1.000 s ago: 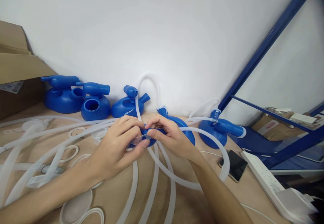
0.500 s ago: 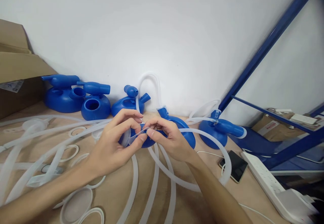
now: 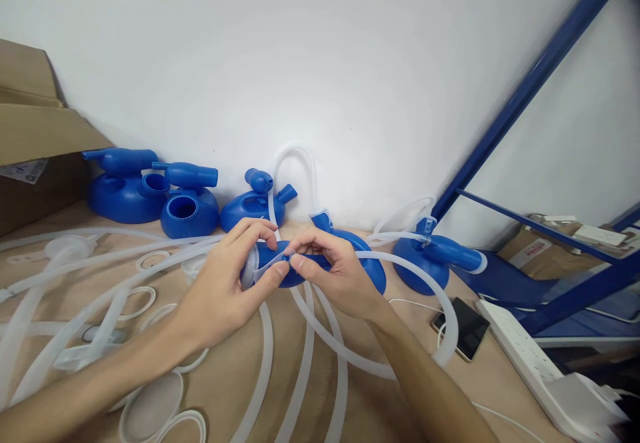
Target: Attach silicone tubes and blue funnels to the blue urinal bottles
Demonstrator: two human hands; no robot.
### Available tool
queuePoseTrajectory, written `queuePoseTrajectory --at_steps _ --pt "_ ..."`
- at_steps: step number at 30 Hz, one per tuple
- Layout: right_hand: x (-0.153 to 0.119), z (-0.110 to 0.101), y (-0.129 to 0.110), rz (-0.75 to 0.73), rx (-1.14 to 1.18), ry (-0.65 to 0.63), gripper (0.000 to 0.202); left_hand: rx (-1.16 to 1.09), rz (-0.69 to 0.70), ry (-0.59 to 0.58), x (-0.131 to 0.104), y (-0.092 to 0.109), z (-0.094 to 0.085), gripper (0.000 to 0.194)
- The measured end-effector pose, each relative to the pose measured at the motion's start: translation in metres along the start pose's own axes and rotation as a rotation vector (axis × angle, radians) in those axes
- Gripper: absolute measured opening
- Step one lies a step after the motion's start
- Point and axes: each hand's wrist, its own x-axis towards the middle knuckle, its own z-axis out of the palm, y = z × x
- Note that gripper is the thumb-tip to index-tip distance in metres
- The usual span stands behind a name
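Observation:
Between my hands lies a blue plastic urinal funnel [image 3: 294, 279], with a translucent white cap [image 3: 249, 271] on its left end. A thin clear strap [image 3: 267, 267] runs from the cap along the funnel. My left hand [image 3: 220, 283] is closed, its thumb pressing the strap against the funnel and its fingers curled over the top. My right hand [image 3: 337, 273] grips the funnel's narrower right part, thumb and forefinger pinched at the strap's end. The exact pinch is partly hidden by the fingertips. A clear ribbed hose [image 3: 425, 271] loops out from behind my right hand.
Blue urinal bottles [image 3: 125, 197] line the wall, some with funnels on top. Hoses [image 3: 65, 316], white rings [image 3: 189, 424] and a lid [image 3: 153, 406] cover the table's left. A cardboard box [image 3: 45, 133] stands left; a phone [image 3: 463, 328] and power strip [image 3: 525, 363] lie right.
The strap's end has come down closer to the funnel under my thumbs. My left fingers have shifted slightly, showing more of the blue funnel. Everything around stays put.

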Motion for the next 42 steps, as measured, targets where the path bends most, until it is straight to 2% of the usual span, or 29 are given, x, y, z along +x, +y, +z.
queuePoseTrajectory --at_steps 7,14,17,23,33,39,42 --pt "0.000 0.001 -0.003 0.010 -0.024 0.028 0.008 -0.077 -0.033 -0.107 0.003 0.003 -0.005 0.018" --pt "-0.002 0.006 -0.003 0.002 -0.092 0.125 0.005 -0.170 -0.170 -0.199 0.004 0.005 -0.009 0.021" --pt "-0.002 0.006 -0.002 -0.002 -0.088 0.136 0.004 -0.213 -0.130 -0.181 0.003 0.005 -0.008 0.019" --pt "-0.003 0.008 -0.005 -0.023 -0.133 0.164 0.007 -0.080 -0.082 -0.127 0.004 0.006 -0.005 0.015" --pt "-0.005 0.015 -0.018 -0.068 -0.248 0.245 0.010 0.095 0.218 -0.043 0.001 -0.001 0.001 0.015" --pt "-0.005 0.012 -0.014 -0.045 -0.262 0.206 0.010 0.141 0.250 -0.039 0.003 -0.005 0.005 0.012" --pt "-0.007 0.010 -0.014 -0.064 -0.274 0.188 0.009 0.121 0.251 -0.057 0.004 -0.006 0.000 0.006"
